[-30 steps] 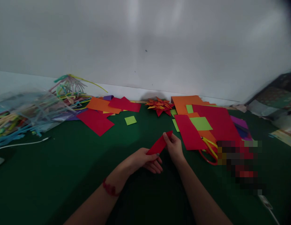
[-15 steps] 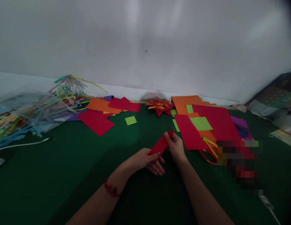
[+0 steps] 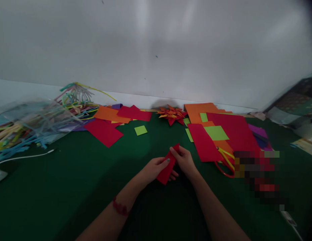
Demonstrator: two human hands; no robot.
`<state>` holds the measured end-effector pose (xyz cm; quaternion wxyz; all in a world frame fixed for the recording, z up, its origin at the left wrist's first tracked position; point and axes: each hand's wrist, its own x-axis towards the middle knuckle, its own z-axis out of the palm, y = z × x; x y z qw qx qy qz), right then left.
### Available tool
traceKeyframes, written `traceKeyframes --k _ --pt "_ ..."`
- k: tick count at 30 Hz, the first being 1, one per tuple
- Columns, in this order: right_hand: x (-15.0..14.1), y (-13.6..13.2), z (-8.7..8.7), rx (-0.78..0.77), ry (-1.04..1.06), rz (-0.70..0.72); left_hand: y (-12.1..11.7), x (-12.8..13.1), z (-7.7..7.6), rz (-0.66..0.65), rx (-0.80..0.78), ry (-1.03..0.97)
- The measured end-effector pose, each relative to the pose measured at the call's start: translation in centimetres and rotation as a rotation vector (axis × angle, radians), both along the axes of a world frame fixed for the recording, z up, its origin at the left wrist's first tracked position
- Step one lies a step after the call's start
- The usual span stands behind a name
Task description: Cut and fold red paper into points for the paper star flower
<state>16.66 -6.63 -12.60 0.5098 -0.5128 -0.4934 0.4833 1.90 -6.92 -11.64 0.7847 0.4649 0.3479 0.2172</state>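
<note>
Between my two hands is a narrow red strip of folded paper (image 3: 166, 171), held tilted above the green tabletop. My left hand (image 3: 156, 168) grips its middle, thumb on top and fingers underneath. At its upper end, my right hand (image 3: 184, 159) pinches the edge between thumb and fingers. Beyond my hands lies a small lime-green paper square (image 3: 140, 130). Farther back sits a spiky red and orange paper flower (image 3: 171, 114). To the right of my right hand is a red paper sheet (image 3: 203, 142).
Scissors with yellow and red handles (image 3: 225, 157) lie at the right beside a large red sheet (image 3: 232, 130). On the left are red (image 3: 104, 132) and orange papers (image 3: 112, 114), a clear bag of colourful pipe cleaners (image 3: 40, 117) and a white cable (image 3: 32, 155). A white wall (image 3: 156, 40) stands behind.
The red paper strip has turned steeper and its lower end has come nearer to me. My right hand has shifted slightly left and down, still pinching its upper end.
</note>
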Motion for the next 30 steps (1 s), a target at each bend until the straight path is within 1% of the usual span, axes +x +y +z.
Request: traceKeyframes --k 1,4,5,6,7,10,14,18,20,23,25,27,30 --pt "-0.10 -0.05 0.00 0.014 -0.025 0.026 -0.04 -0.01 0.10 0.034 0.075 0.062" --pt "-0.20 -0.12 0.03 0.063 -0.097 0.069 -0.23 -0.11 0.51 0.201 0.447 0.339" --pt "-0.18 -0.12 0.05 0.074 -0.116 0.072 -0.29 -0.13 0.63 0.240 0.549 0.414" --pt "-0.14 -0.12 0.06 0.080 -0.128 0.070 -0.33 -0.14 0.73 0.255 0.612 0.463" --pt "-0.10 -0.10 0.07 0.079 -0.130 0.066 -0.36 -0.14 0.80 0.255 0.641 0.490" --pt "-0.05 -0.09 0.07 0.060 -0.112 0.067 -0.34 -0.09 0.82 0.246 0.664 0.498" --pt "-0.16 -0.13 0.01 0.051 -0.098 0.094 -0.18 -0.10 0.54 0.267 0.631 0.481" --pt "-0.21 -0.11 -0.17 0.045 -0.079 0.072 0.01 -0.13 0.17 0.270 0.502 0.420" --pt "-0.17 -0.07 -0.25 0.037 -0.058 0.048 0.04 -0.11 0.13 0.238 0.368 0.317" --pt "-0.07 -0.06 -0.25 0.027 -0.041 0.010 -0.07 -0.06 0.26 0.125 0.101 0.124" --pt "-0.01 -0.09 -0.15 0.007 -0.034 0.003 -0.22 -0.03 0.34 0.070 -0.017 0.050" --pt "0.01 -0.13 -0.05 -0.004 -0.029 0.008 -0.33 0.01 0.29 0.064 -0.038 0.033" --pt "-0.02 -0.10 -0.01 0.031 -0.034 0.011 -0.32 0.16 0.00 0.102 0.022 0.070"
